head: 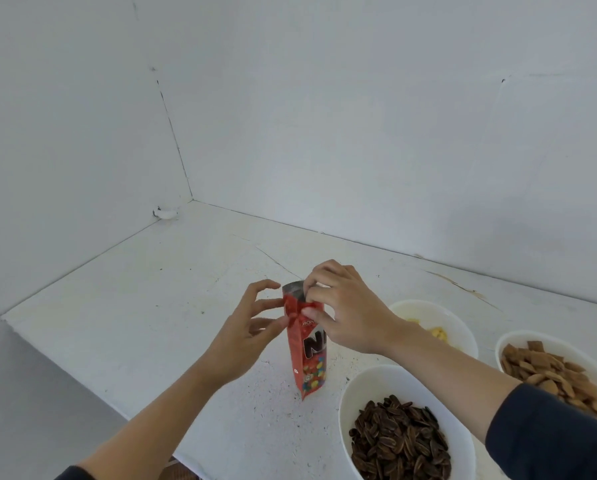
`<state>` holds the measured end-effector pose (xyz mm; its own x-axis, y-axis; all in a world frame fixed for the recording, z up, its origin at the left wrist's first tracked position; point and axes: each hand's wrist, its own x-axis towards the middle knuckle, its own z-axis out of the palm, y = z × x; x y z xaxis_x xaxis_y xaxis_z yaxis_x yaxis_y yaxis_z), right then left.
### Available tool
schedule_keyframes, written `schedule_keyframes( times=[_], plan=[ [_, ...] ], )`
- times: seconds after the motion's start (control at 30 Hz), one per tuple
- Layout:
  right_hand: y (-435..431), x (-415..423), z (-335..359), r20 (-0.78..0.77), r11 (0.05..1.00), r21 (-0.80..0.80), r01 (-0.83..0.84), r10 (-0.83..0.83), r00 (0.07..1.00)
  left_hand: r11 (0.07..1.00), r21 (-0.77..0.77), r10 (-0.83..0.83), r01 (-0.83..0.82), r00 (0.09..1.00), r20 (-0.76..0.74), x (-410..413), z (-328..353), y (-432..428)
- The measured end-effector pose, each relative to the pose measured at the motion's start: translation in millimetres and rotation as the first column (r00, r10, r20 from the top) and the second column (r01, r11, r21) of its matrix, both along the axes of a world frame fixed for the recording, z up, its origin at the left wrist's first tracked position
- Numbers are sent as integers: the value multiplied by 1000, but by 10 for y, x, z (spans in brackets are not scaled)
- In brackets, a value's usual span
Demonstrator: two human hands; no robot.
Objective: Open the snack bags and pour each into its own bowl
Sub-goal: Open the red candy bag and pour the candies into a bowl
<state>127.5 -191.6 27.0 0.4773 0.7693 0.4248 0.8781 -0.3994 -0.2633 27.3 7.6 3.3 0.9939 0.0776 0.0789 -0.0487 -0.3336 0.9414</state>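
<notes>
Red bag (307, 355), multicoloured candy print; white bowls (350, 396); striped dark seeds (399, 441).

I see a red snack bag (309, 355) standing upright on the white table (144, 306), its top parted so the silver lining shows. My left hand (245, 337) pinches the bag's torn left edge, and my right hand (349, 306) pinches the top from the other side. To the right sit a bowl of dark striped seeds (359, 386) nearest me, a bowl of brown square crackers (518, 336), and a bowl with yellow pieces (428, 304) partly behind my right wrist.
</notes>
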Motion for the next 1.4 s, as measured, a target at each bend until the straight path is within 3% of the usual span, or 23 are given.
schedule_keyframes(
  times=[0.17,0.3,0.4,0.53,0.67,0.8,1.07,1.23,1.4],
  plan=[
    [108,42,175,-93,968,215,134,-116,989,979,-197,-57,51,998,-29,-1,-76,-155],
    [173,128,362,-251,918,350,184,-98,963,997,-80,16,-18,1000,-17,87,-141,-188],
    [189,184,486,-288,877,423,228,-109,951,981,-163,96,-105,993,-65,114,-198,-257],
    [181,226,533,-361,842,413,347,-199,911,856,-470,207,-218,975,-75,140,-252,-325],
    [171,216,501,-316,837,376,397,-287,904,752,-609,255,-251,964,-83,228,-168,-302],
    [177,170,559,-342,811,387,438,-314,885,729,-647,246,-225,967,-59,268,-94,-322],
    [50,193,716,-600,667,424,612,-299,742,672,-713,303,-200,953,19,253,-2,-567],
    [-15,201,711,-559,682,390,618,-358,748,665,-727,236,-170,972,-11,268,17,-657],
    [-194,124,784,-537,744,392,542,-293,791,583,-789,159,-195,979,-125,276,54,-646]
  ],
)
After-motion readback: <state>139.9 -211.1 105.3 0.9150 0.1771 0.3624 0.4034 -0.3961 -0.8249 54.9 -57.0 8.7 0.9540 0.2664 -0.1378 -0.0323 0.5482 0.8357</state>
